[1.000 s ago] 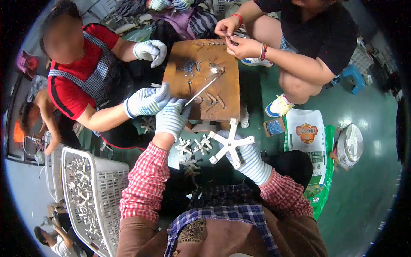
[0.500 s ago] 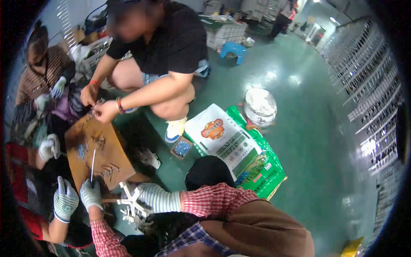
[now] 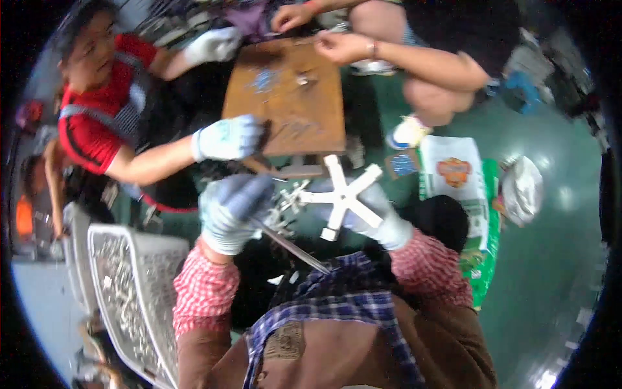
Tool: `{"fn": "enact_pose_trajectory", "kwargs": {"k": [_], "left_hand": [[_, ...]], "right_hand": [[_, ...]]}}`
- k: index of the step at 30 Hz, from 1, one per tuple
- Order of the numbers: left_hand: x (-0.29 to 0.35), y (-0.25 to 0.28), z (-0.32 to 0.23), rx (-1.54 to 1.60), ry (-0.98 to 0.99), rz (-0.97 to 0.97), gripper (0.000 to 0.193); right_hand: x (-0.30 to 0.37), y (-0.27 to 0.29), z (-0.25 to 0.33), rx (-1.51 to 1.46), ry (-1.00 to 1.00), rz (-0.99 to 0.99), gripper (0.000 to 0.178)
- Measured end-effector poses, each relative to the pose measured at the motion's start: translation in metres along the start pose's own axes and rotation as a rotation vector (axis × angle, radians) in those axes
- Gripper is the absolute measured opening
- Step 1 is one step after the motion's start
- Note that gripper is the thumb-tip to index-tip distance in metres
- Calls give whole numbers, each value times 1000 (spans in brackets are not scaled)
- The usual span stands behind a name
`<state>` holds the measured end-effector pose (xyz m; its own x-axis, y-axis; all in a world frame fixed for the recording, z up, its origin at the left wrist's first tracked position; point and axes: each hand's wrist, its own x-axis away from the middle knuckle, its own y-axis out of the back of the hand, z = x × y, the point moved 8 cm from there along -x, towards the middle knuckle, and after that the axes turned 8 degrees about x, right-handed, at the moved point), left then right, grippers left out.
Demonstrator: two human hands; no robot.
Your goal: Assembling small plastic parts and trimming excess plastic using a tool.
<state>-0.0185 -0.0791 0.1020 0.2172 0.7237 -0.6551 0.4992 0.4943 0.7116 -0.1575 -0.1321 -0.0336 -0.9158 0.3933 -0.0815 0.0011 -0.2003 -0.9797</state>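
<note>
White cross-shaped piece [image 3: 345,196], seen from the head view, sitting low over the lap, just below the near edge of the wooden board [image 3: 288,97] and beside a small cluster of pale metal-looking fittings [image 3: 285,207]. Resting against the right hand [image 3: 382,217], gloved and curled beneath two of the arms; cupping rather than pinching, though the fingertips are staying hidden behind the cross, so hard to tell how tight. Looking stiff and light, probably moulded plastic, with four flat arms meeting at a thicker hub; likely smooth, so possibly slipping a little against a cloth glove. Best taken near the hub, where the arms join, rather than by one tip, since an arm could act as a lever and twist the piece round.

Left hand [image 3: 232,209], also gloved, closing around the upper end of a thin metal rod [image 3: 295,247] slanting down toward the checked shirt; fingers curling together, blurred by motion.

Across the board, a co-worker's gloved hand [image 3: 227,138] pressing at the left edge, the sleeve above it red. Farther off, another person's bare hands [image 3: 337,47] working at the far edge. White plastic crate [image 3: 139,285] standing at the left, filled with small parts. Printed bag [image 3: 457,181] lying on the green floor [image 3: 551,272] to the right.
</note>
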Motion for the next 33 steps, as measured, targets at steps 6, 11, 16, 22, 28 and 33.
{"fn": "enact_pose_trajectory", "kwargs": {"k": [6, 11, 16, 22, 28, 33], "left_hand": [[32, -5, -22, -110, -165, 279, 39], [44, -16, -19, -163, -206, 366, 40], [47, -20, -20, -165, -256, 357, 44], [50, -28, -19, -181, -270, 353, 44], [51, -31, -21, -185, -280, 367, 44], [49, -33, -24, -187, -289, 370, 44]], "right_hand": [[2, 17, -18, 111, -18, -157, 57], [7, 36, -29, 38, -96, -214, 52], [12, 50, -26, 259, -88, -277, 51], [6, 29, -33, -198, -116, -245, 53], [13, 32, -13, 1370, -63, -128, 50], [28, 85, -16, 1255, -174, -295, 52]]}}
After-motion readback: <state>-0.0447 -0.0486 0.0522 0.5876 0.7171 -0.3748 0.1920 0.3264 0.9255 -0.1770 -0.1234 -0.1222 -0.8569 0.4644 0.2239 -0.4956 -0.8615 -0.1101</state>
